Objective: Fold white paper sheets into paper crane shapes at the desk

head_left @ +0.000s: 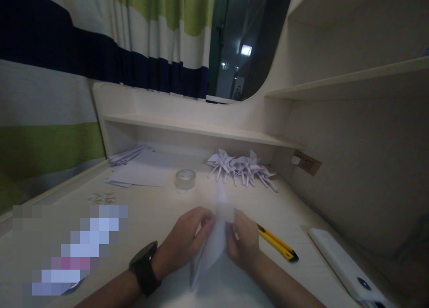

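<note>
Between my two hands, low over the middle of the desk, is a folded sheet of white paper [216,241], its pointed end up and slightly blurred. My left hand [187,234], with a dark watch [146,268] on the wrist, pinches the paper's left edge. On the other side my right hand [245,239] grips its right edge with curled fingers. A yellow utility knife [276,243] lies just right of my right hand. Beyond the hands stands a roll of clear tape [185,179], and several white paper pinwheels [239,167] sit grouped at the back.
At the back left lies a stack of white paper [142,167], with small pale pieces [101,197] in front. A white elongated device [345,263] rests along the right side. A plug [296,160] with a cable is in the wall socket. A pixelated patch covers the lower left.
</note>
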Motion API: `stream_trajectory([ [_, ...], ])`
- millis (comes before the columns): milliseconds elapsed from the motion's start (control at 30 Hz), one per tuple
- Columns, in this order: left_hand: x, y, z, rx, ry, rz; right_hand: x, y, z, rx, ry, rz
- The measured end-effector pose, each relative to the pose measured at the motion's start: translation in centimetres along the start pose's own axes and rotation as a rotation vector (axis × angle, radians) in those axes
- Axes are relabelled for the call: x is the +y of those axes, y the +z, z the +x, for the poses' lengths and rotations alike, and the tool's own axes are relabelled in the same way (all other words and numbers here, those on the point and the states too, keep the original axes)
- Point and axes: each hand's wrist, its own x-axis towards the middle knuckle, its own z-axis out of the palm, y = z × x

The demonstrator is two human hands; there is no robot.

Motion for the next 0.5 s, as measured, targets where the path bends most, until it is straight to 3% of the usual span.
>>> stream_trajectory([
  [200,-0.5,-0.3,0.0,0.026,0.067,0.032,0.4,0.3,-0.5,0.055,-0.087,-0.094],
  [367,-1.5,-0.8,0.3,-0.016,0.255,0.122,0.1,0.1,0.2,0.06,-0.009,-0.046],
  [500,-1.6,-1.6,0.3,-0.051,0.33,0.254,-0.5,-0.1,0.8,0.076,0.002,-0.015],
])
